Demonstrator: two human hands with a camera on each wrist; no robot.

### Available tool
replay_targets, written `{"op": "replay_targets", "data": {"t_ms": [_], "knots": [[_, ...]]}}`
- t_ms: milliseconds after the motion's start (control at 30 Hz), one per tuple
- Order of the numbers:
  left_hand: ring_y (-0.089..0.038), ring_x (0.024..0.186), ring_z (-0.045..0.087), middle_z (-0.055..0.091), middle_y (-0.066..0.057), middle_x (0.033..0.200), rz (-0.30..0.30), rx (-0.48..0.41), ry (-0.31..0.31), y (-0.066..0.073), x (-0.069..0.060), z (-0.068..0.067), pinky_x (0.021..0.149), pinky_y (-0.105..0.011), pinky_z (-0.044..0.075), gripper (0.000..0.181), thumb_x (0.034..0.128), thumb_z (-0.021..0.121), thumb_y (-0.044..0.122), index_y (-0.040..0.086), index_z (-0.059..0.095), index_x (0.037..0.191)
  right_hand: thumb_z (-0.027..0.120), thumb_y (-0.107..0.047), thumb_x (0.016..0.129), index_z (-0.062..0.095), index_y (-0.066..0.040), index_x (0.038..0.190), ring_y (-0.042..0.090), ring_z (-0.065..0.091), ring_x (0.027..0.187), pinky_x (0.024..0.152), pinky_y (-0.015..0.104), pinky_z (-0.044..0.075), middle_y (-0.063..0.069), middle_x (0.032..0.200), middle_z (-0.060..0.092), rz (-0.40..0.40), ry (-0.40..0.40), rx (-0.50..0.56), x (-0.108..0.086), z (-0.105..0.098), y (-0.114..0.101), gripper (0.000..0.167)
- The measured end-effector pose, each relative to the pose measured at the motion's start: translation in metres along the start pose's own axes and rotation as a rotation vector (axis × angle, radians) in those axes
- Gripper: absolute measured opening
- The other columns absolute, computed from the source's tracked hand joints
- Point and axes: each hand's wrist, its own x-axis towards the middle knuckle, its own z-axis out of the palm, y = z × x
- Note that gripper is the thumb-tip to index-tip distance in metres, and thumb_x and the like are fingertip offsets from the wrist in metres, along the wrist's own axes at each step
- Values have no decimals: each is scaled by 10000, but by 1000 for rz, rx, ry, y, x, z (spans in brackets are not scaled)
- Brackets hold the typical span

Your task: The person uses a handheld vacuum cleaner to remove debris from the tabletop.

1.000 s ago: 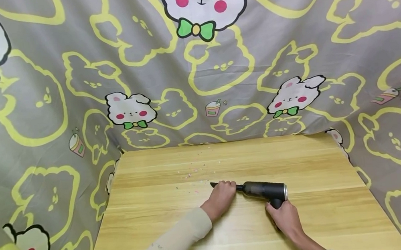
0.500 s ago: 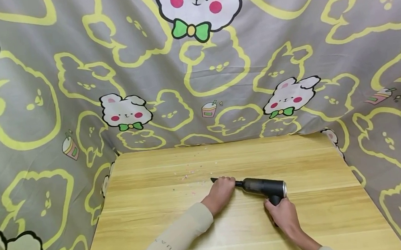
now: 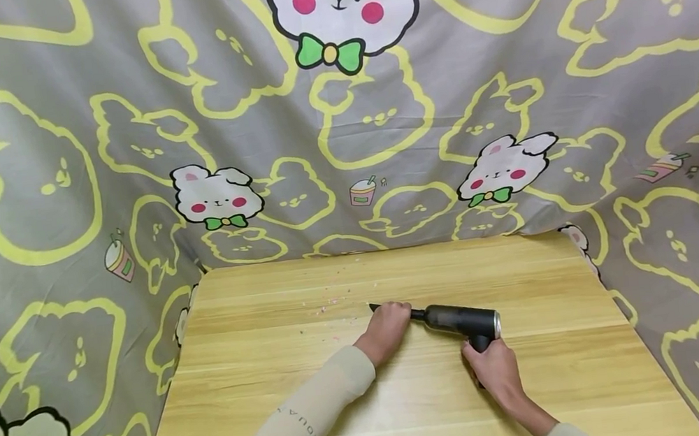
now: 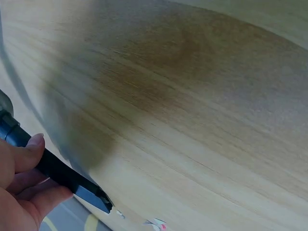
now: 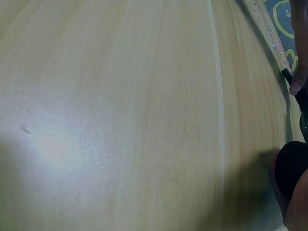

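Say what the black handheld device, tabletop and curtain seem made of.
Black handheld device: probably satin plastic, given its smooth moulded body; the shiny rear rim could be metal.
Tabletop: wood or laminate, slightly glossy; grain lines and a reflection show.
Curtain: likely matte fabric, judging by its soft folds.

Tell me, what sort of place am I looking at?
Probably a makeshift, curtained-off tabletop workspace: grey cartoon-print fabric hangs along three visible sides of a wood-grain table, and small scraps lie scattered on it.
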Motion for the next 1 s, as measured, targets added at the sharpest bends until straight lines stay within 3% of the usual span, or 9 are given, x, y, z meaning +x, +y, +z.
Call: {"op": "replay_targets", "data": {"t_ms": [500,1000], "knots": [[-134,716,753,782,-43,829,-27,-39,-41,-11,7,2,615,-205,614,122,901,719,-47,68,750,927,689,-304,959,575,-35,791,194,529,417,415,300,434,33,505,557,-25,-15,26,9,6,-8,337],[-146,772,772,789,-53,862,-23,-64,-78,-10,25,2,653,-203,623,131,933,701,-46,79,740,939,706,-332,955,586,-55,744,183,516,410,409,299,429,19,492,545,-16,25,29,16,2,-8,368]]}}
